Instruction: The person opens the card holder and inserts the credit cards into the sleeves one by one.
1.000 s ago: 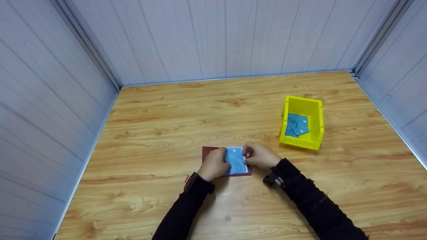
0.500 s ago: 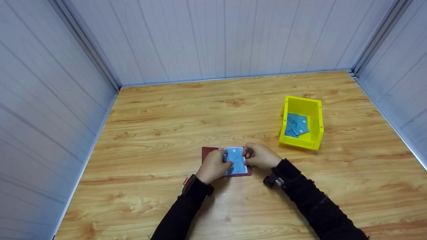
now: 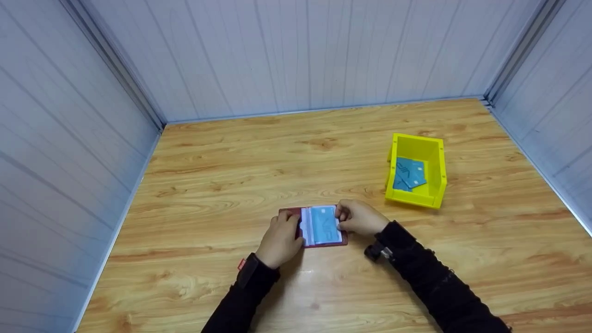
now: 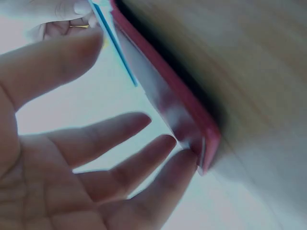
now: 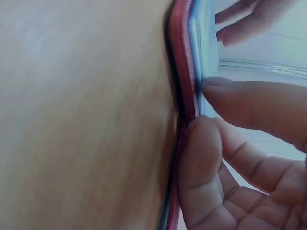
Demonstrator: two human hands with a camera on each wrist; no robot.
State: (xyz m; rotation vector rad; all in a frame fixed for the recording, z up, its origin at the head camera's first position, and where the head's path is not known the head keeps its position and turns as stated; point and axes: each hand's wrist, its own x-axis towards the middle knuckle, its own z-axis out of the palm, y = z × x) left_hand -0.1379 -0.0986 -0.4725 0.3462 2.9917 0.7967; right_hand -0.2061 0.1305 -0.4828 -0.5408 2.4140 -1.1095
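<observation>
A dark red card holder (image 3: 290, 211) lies spread on the table, with clear and whitish sleeves inside. On its right half a blue card (image 3: 325, 224) lies at the sleeves; whether it sits fully inside one cannot be told. My left hand (image 3: 280, 238) is at the holder's left half. In the left wrist view its fingers are spread, and fingertips (image 4: 184, 160) touch the edge of the red cover (image 4: 192, 105). My right hand (image 3: 363, 217) pinches the holder's right edge between thumb (image 5: 249, 103) and curled forefinger, seen in the right wrist view.
To the right and farther back stands a yellow bin (image 3: 418, 200) with a few blue cards (image 3: 411, 172) lying in it. The wood-grain table (image 3: 240, 162) meets pale panel walls (image 3: 296, 55) at the back and both sides.
My left hand has left the blue card and shifted left onto the holder's left half, uncovering the whitish sleeves in the middle. The right hand keeps its place at the right edge.
</observation>
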